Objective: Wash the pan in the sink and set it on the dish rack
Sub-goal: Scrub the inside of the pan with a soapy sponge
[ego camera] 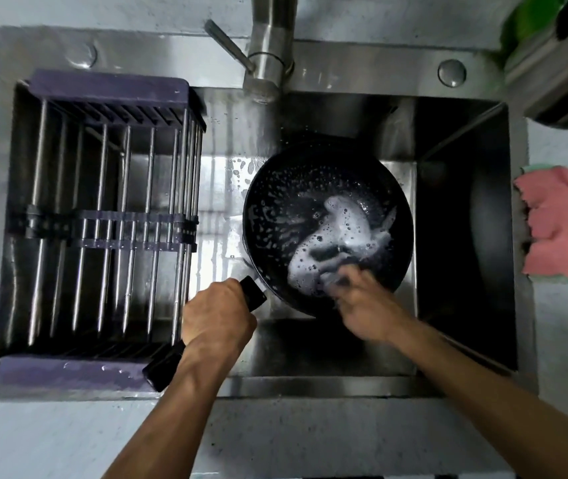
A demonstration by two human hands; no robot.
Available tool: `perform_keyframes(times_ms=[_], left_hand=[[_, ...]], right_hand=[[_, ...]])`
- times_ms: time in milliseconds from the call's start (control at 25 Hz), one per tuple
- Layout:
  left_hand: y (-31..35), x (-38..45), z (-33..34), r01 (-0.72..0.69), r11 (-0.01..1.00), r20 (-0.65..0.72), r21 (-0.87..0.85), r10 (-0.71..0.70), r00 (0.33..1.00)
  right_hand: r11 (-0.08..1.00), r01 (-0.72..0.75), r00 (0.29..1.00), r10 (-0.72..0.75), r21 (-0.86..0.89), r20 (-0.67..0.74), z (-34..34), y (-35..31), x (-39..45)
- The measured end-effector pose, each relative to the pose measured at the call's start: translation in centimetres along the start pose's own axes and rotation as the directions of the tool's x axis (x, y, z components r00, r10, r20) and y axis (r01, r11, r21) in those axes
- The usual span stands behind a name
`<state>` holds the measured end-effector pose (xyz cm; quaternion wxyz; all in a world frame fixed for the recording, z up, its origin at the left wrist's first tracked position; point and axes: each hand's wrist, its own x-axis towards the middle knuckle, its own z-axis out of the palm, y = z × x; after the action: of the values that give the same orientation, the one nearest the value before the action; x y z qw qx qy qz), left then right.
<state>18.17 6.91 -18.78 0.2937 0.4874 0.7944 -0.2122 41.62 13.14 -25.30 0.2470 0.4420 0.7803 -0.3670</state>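
Observation:
A black pan [296, 188] sits tilted in the steel sink [396, 378], its inside streaked with white foam. My left hand [218, 314] grips the pan's black handle [163, 369], which points toward the sink's front edge. My right hand [367, 307] is blurred at the pan's near rim, its fingers curled on a soapy scrubber that I can barely make out. The dish rack [103, 216], purple-framed with steel bars, spans the sink's left half and holds nothing.
The faucet [270, 60] stands at the back centre, its spout above the sink just behind the pan. A pink cloth [566, 223] lies on the counter at right. A grey container [559, 70] sits at the back right corner.

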Motion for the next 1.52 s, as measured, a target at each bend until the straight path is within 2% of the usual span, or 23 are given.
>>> perform_keyframes(times_ms=[80, 160, 200, 240, 320, 400, 480, 520, 600, 680, 720, 840, 880, 960, 1040, 1160, 1200, 1240, 1280, 1360, 1400, 1440, 1520], left_hand=[[0.1, 0.0, 0.0, -0.003, 1.0, -0.002, 0.009, 0.004, 1.0], [0.1, 0.0, 0.1, -0.002, 1.0, 0.005, 0.015, 0.002, 1.0], [0.1, 0.1, 0.1, -0.003, 1.0, 0.003, 0.016, 0.003, 1.0], [-0.1, 0.2, 0.0, -0.003, 1.0, 0.003, 0.018, 0.003, 1.0], [-0.1, 0.2, 0.0, -0.009, 1.0, 0.018, 0.017, 0.008, 1.0], [0.0, 0.0, 0.2, -0.016, 1.0, 0.025, 0.001, 0.016, 1.0], [-0.1, 0.4, 0.1, -0.012, 1.0, 0.018, 0.002, 0.012, 1.0], [-0.3, 0.7, 0.2, -0.012, 1.0, 0.02, 0.01, 0.012, 1.0], [-0.4, 0.5, 0.1, -0.014, 1.0, 0.034, 0.011, 0.013, 0.999], [-0.1, 0.3, 0.1, -0.017, 1.0, 0.038, 0.012, 0.016, 0.999], [0.0, 0.3, 0.1, -0.017, 1.0, 0.042, 0.007, 0.017, 0.999], [-0.2, 0.6, 0.2, -0.002, 1.0, 0.03, 0.007, 0.002, 1.0], [-0.2, 0.5, 0.1, 0.0, 1.0, 0.031, 0.009, 0.0, 1.0], [-0.1, 0.5, 0.1, 0.002, 1.0, 0.038, 0.012, -0.003, 0.999], [-0.1, 0.7, 0.2, -0.01, 1.0, 0.043, 0.017, 0.009, 0.999], [-0.2, 0.9, 0.4, -0.01, 1.0, 0.03, 0.017, 0.009, 1.0], [-0.2, 0.8, 0.4, -0.007, 1.0, 0.038, 0.028, 0.006, 0.999], [-0.4, 0.7, 0.3, -0.001, 1.0, 0.038, 0.031, 0.0, 0.999], [-0.4, 0.7, 0.4, -0.005, 1.0, 0.036, 0.027, 0.004, 0.999], [-0.3, 0.7, 0.5, -0.011, 1.0, 0.041, 0.025, 0.01, 0.999], [-0.3, 0.7, 0.4, -0.013, 1.0, 0.04, 0.023, 0.012, 0.999], [-0.2, 0.7, 0.3, -0.013, 1.0, 0.04, 0.019, 0.012, 0.999], [-0.1, 0.6, 0.2, -0.017, 1.0, 0.041, 0.02, 0.016, 0.999]], right_hand=[[0.998, 0.061, 0.998, -0.062, -0.012, -0.023, -0.6, 0.0, 0.0], [0.994, -0.037, 0.999, 0.035, -0.101, -0.025, -1.5, -0.2, -0.4], [0.999, -0.042, 0.999, 0.043, -0.012, 0.01, -1.6, -0.9, -0.6], [0.989, 0.039, 0.995, -0.051, 0.142, 0.082, -1.3, -2.2, -0.4], [0.882, 0.249, 0.953, -0.297, 0.401, 0.063, -0.9, -5.8, 2.4], [0.943, 0.183, 0.982, -0.188, 0.277, -0.006, -2.4, -4.7, 6.9], [0.986, -0.102, 0.992, 0.111, 0.136, -0.059, -4.0, -0.5, 9.4], [0.978, -0.18, 0.982, 0.185, 0.102, -0.045, -3.4, 0.3, 8.5], [0.988, -0.064, 0.993, 0.049, 0.144, 0.108, -0.9, -1.9, 6.1], [0.943, 0.118, 0.987, -0.145, 0.31, 0.064, -1.0, -4.3, 7.1], [0.939, 0.126, 0.99, -0.142, 0.319, 0.028, -2.1, -3.9, 9.1], [0.967, -0.162, 0.985, 0.169, 0.198, -0.017, -4.0, -0.2, 9.3], [0.962, -0.183, 0.983, 0.181, 0.203, 0.029, -2.9, -0.1, 7.8], [0.97, 0.008, 0.994, -0.033, 0.243, 0.1, -0.2, -4.1, 6.1], [0.917, 0.173, 0.982, -0.191, 0.359, 0.014, -1.3, -5.0, 9.3], [0.982, -0.094, 0.989, 0.111, 0.165, -0.096, -3.9, 0.1, 10.4], [0.985, -0.136, 0.986, 0.145, 0.108, -0.084, -3.0, 0.8, 8.4], [0.99, -0.101, 0.993, 0.106, 0.103, -0.042, -1.6, -0.4, 6.7], [0.983, 0.039, 0.999, -0.042, 0.178, 0.016, 0.0, -2.9, 5.7], [0.801, 0.254, 0.962, -0.27, 0.541, -0.053, -0.1, -7.4, 8.3], [0.743, 0.271, 0.96, -0.251, 0.612, -0.121, -1.7, -8.5, 10.6], [0.783, 0.201, 0.977, -0.114, 0.589, -0.182, -3.6, -7.9, 12.8], [0.923, -0.096, 0.959, 0.186, 0.372, -0.214, -4.1, -3.8, 13.2]])
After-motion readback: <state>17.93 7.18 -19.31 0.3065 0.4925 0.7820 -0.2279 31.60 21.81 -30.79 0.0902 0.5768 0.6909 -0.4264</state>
